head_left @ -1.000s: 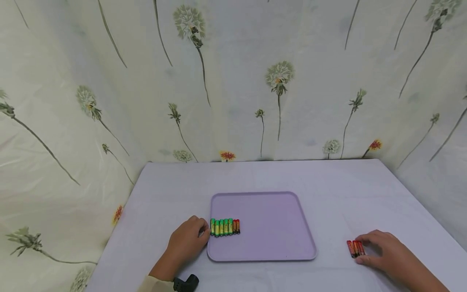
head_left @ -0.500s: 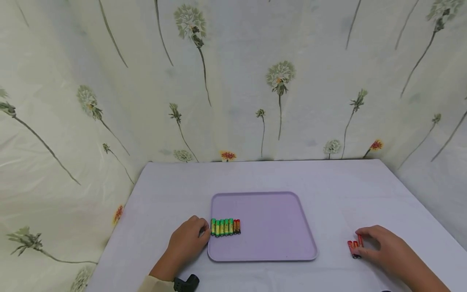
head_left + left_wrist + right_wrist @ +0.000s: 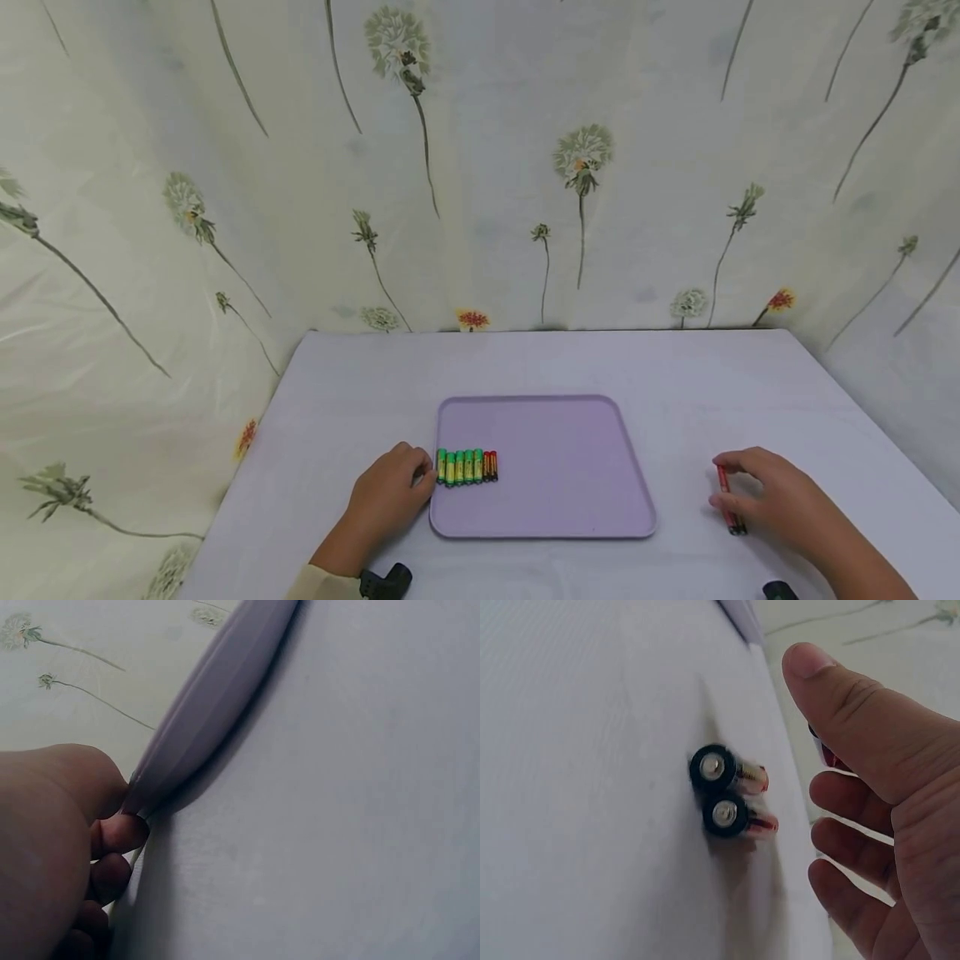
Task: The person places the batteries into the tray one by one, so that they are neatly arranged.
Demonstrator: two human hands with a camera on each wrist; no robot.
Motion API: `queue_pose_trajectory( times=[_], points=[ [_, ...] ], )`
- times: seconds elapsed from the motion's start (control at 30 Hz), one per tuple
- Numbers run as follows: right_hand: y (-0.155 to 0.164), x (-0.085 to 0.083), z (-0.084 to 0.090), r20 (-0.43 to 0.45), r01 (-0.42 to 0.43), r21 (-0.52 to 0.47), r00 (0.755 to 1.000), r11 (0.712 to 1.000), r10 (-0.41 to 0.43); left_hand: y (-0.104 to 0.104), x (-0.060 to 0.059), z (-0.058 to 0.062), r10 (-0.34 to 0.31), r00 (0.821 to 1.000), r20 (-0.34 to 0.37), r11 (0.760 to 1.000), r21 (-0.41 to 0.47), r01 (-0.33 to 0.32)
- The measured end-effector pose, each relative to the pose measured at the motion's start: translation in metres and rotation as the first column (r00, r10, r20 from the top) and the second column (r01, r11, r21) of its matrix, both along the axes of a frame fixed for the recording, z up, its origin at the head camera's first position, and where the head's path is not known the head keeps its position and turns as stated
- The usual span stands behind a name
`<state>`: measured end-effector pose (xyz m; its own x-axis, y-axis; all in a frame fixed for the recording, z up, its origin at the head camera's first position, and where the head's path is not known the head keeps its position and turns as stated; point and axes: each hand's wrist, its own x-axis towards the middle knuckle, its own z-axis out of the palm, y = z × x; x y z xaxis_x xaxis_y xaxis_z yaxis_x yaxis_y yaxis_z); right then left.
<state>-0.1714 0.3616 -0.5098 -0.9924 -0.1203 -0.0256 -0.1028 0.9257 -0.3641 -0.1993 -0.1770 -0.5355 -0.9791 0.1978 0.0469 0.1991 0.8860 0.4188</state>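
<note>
Left hand (image 3: 386, 500): rests on the counter (image 3: 525, 358) at the left edge of the tray (image 3: 570, 500). The fingers are curled, and the fingertips (image 3: 120, 834) touch the tray rim from the side. The left wrist view shows the rim (image 3: 217, 690) pressed against the hand. No object is enclosed in it.
Right hand (image 3: 772, 496): sits on the counter to the right of the tray, well apart from it. Thumb and fingers pinch one red battery (image 3: 722, 479), which is raised at a slant above the counter.
Held battery, right wrist view: only a small red-and-white part (image 3: 826, 754) shows behind the thumb (image 3: 855, 712); the rest is hidden.
Loose red batteries (image 3: 731, 795): two lie side by side on the counter, touching each other, just beside the right hand. Their dark end caps face the wrist camera. In the head view they show only as a dark-tipped red sliver (image 3: 735, 523) under the hand.
Battery row (image 3: 467, 466): lies on the tray near its left edge, close to the left hand. The batteries lie parallel and touching. The green-and-yellow batteries (image 3: 459, 467) are on the left, the red batteries (image 3: 490, 465) on the right.
Tray: a lilac rectangle with rounded corners, flat on the counter between the two hands.
Counter: covered in a pale cloth.
Backdrop (image 3: 480, 167): a cream sheet printed with dandelions.
</note>
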Motion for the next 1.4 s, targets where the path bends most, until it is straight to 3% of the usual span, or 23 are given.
queue_pose_trajectory(
  times=[0.47,0.87,1.4],
  points=[
    [-0.031,-0.011,0.006,0.002,-0.018,-0.022,1.000,1.000,0.018,0.000,-0.002,-0.005,0.004,1.000,0.016,1.000,0.005,-0.004],
    [-0.066,-0.026,0.007,-0.102,-0.158,-0.040,0.983,0.987,0.154,-0.002,0.000,-0.002,0.007,1.000,0.001,1.000,-0.003,-0.007],
    [-0.104,-0.035,0.013,-0.170,-0.238,-0.093,0.960,0.967,0.220,0.000,-0.003,-0.004,0.021,1.000,0.010,1.000,-0.004,-0.021]
  ],
)
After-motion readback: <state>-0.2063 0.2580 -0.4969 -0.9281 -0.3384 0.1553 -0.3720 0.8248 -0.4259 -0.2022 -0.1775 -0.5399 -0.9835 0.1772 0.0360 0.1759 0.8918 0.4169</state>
